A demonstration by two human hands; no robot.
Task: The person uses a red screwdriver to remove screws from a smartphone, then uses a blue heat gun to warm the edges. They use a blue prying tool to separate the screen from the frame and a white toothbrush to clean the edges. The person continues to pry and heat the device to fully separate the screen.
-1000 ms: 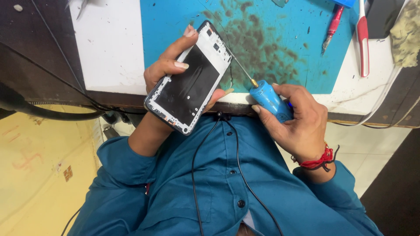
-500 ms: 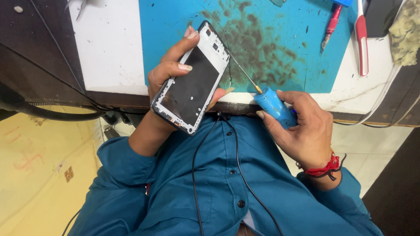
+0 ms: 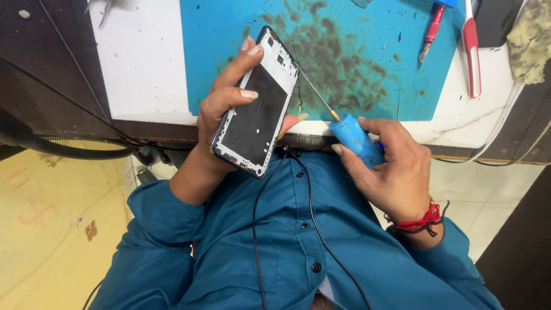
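Over the near edge of the tabletop (image 3: 143, 63), seen from the head camera, the left hand (image 3: 229, 103) holds a phone frame (image 3: 256, 103) with its open back up, tilted so its top end points far and to the right; the grip is closed on it, fingers curled over the left edge and the thumb tip showing at the right edge. Just right of it the right hand (image 3: 390, 172) is closed around the blue handle of a screwdriver (image 3: 351, 135), whose thin metal shaft slants up and left, its tip meeting the upper right edge of the phone frame. A stained blue work mat (image 3: 356, 63) lies on the tabletop behind both hands, with a red pen-shaped tool (image 3: 431, 28) and a red-and-white tool (image 3: 472, 51) at its far right. Compared with half a second ago, the phone frame sits slightly more upright and the right hand has slid a little left along the handle; the shaft keeps its contact with the frame's edge.
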